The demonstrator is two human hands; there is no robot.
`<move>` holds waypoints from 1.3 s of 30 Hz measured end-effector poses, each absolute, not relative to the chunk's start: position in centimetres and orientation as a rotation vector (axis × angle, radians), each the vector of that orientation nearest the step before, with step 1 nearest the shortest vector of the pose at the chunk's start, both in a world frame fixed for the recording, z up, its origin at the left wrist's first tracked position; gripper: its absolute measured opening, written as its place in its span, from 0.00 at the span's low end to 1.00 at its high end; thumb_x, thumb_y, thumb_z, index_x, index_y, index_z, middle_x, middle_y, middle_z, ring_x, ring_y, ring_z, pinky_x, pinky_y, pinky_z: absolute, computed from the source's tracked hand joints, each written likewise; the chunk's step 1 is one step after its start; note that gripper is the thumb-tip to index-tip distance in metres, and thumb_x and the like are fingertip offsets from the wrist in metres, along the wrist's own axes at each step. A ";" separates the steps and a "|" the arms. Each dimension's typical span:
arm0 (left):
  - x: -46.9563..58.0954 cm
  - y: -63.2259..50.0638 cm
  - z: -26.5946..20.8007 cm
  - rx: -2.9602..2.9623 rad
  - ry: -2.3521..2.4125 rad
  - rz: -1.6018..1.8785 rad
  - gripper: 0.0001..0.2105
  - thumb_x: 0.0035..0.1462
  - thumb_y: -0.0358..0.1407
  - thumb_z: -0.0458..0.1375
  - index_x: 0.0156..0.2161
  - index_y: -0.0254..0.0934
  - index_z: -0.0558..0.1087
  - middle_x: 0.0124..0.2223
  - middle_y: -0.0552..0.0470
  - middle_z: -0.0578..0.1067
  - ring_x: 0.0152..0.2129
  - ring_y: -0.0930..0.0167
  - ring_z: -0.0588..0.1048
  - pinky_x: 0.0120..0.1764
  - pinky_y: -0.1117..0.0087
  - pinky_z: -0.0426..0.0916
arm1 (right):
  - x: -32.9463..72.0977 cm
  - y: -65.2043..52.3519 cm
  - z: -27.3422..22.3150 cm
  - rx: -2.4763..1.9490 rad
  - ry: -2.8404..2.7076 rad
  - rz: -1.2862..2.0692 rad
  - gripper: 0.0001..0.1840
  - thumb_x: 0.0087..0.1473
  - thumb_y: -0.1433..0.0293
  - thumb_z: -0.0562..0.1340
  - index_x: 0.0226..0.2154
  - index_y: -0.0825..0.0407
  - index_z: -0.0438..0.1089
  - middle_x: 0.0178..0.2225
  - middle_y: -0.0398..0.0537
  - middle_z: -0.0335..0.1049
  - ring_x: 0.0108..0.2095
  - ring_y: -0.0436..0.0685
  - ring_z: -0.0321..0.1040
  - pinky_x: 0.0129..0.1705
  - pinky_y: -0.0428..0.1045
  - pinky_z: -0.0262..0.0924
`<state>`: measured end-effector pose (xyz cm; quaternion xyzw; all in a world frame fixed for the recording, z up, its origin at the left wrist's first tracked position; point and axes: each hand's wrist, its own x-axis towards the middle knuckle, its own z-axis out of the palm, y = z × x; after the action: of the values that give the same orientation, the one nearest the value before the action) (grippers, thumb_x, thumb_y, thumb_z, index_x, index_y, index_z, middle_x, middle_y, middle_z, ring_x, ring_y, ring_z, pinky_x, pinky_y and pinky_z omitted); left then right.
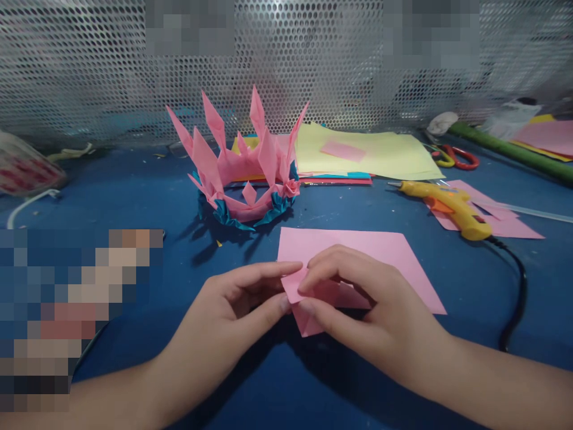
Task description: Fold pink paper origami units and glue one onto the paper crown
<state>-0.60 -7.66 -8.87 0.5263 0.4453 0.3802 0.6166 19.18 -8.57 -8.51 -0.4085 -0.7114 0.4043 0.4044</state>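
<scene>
Left hand (pixel 233 301) and right hand (pixel 358 298) both pinch small pink paper piece (pixel 308 307) at fold, fingertips meeting to hold crease; piece overlaps pink sheet (pixel 385 251) on desk (pixel 134 203). Paper crown (pixel 244 173) at 12 o'clock, glue gun (pixel 447 206) at 2, clear of hands.

Pink paper on a blue table

The folded piece (pixel 313 298) and sheet (pixel 380 257) are pink; the crown (pixel 244 167) is pink with teal trim; the stack (pixel 371 155) is pale yellow; the glue gun (pixel 452 206) is yellow and orange; the table (pixel 134 197) is blue.
</scene>
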 end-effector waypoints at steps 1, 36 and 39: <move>-0.6 -7.6 -8.8 1.202 1.027 0.874 0.11 0.54 0.29 0.69 0.42 0.47 0.84 0.36 0.56 0.87 0.34 0.72 0.83 0.38 0.80 0.76 | 19.2 -8.6 -8.5 -1.028 -1.797 1.022 0.04 0.57 0.75 0.66 0.34 0.49 0.73 0.34 0.44 0.74 0.36 0.51 0.74 0.38 0.44 0.72; -0.6 -7.7 -8.5 1.159 0.935 0.819 0.09 0.53 0.31 0.71 0.34 0.53 0.86 0.33 0.64 0.87 0.31 0.76 0.83 0.35 0.86 0.74 | 18.8 -9.0 -8.2 -1.032 -1.747 1.048 0.08 0.54 0.77 0.61 0.25 0.52 0.68 0.29 0.46 0.73 0.31 0.50 0.73 0.30 0.42 0.70; -0.7 -7.6 -8.6 1.203 0.939 0.811 0.08 0.54 0.32 0.70 0.33 0.52 0.86 0.33 0.63 0.87 0.30 0.76 0.83 0.35 0.85 0.74 | 18.8 -9.0 -8.4 -1.035 -1.722 1.053 0.08 0.53 0.77 0.62 0.25 0.52 0.67 0.29 0.45 0.73 0.30 0.49 0.73 0.30 0.41 0.70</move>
<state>-0.71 -7.63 -8.56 0.5294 0.4134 0.3569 0.6492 18.81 -8.99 -8.40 -0.4134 -0.6878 0.4207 0.4231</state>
